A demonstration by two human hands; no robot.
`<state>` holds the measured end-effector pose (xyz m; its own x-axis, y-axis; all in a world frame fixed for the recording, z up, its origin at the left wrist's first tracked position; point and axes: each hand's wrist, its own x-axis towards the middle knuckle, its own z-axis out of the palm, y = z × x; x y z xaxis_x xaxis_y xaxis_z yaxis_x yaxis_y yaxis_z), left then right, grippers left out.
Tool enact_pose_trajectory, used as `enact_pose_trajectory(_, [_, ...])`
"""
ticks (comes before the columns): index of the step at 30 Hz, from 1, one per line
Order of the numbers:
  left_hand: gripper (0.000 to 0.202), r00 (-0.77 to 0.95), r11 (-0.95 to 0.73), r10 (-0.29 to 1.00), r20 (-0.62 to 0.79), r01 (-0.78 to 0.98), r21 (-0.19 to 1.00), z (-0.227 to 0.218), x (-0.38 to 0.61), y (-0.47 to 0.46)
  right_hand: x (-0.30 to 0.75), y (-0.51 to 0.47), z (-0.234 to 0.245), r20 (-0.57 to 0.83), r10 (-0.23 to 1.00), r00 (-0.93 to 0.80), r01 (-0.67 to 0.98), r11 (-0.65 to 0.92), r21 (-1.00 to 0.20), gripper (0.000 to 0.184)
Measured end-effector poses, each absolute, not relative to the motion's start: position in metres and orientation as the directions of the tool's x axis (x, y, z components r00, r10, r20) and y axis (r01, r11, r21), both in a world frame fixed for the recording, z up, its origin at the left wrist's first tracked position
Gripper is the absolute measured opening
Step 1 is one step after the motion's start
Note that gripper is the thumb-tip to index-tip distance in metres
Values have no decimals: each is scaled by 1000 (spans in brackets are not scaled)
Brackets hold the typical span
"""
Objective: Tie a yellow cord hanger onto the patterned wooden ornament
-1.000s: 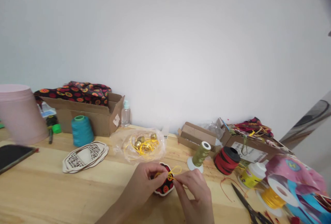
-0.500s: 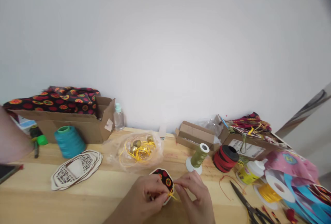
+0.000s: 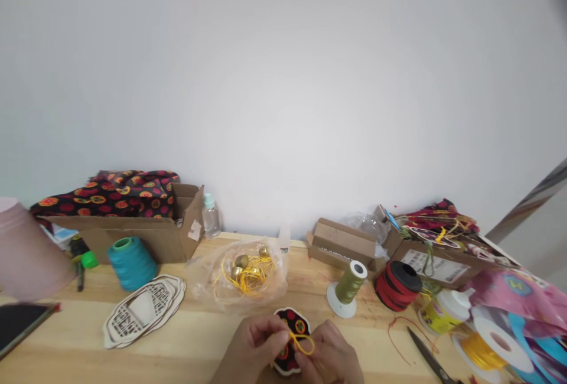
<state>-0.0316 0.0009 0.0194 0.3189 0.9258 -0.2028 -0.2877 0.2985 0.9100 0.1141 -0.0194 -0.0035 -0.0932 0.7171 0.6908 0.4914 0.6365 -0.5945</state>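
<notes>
Low in the middle of the view, my left hand [image 3: 254,348] and my right hand [image 3: 330,357] meet over a small black fabric ornament [image 3: 292,328] with red and orange dots. Both hands pinch a thin yellow cord [image 3: 303,345] that loops across the ornament. My left fingers also press on the ornament's left side. The ornament rests on the wooden table [image 3: 199,331]. My wrists are cut off by the bottom edge.
A clear bag of yellow cord and gold bells [image 3: 243,272] lies just behind. Olive thread spool [image 3: 348,286], red ribbon roll [image 3: 398,283], glue bottle [image 3: 440,313] and scissors [image 3: 432,360] stand right. Teal spool [image 3: 130,263], wooden cutouts [image 3: 144,310], fabric-filled cardboard box [image 3: 133,218] sit left.
The view has tipped up, so my hands sit lower in the frame. The yellow cord now forms a loop over the ornament, still pinched by both hands.
</notes>
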Motion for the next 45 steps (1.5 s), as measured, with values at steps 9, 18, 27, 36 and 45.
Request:
enact_pose_trajectory(9, [23,250,303,939,-235,-288,908,16,-28,3,122,-20,7,722,652,-233,642,660,-389,11])
enact_pose_trajectory(18, [22,213,276,950,-227,-240,931,21,-33,2,129,-26,20,712,701,-41,630,571,-526,21])
enact_pose_trajectory(27, [20,325,264,926,-190,-200,944,25,-30,-3,108,-23,27,707,666,-239,696,624,-354,37])
enact_pose_trajectory(36, [15,424,362,869,-255,-196,911,26,-33,-7,121,-24,28,645,718,-262,595,646,-478,9])
enact_pose_trajectory(45, [18,499,452,819,-284,-255,855,28,-34,-6,122,-27,28,595,765,-247,530,620,-578,8])
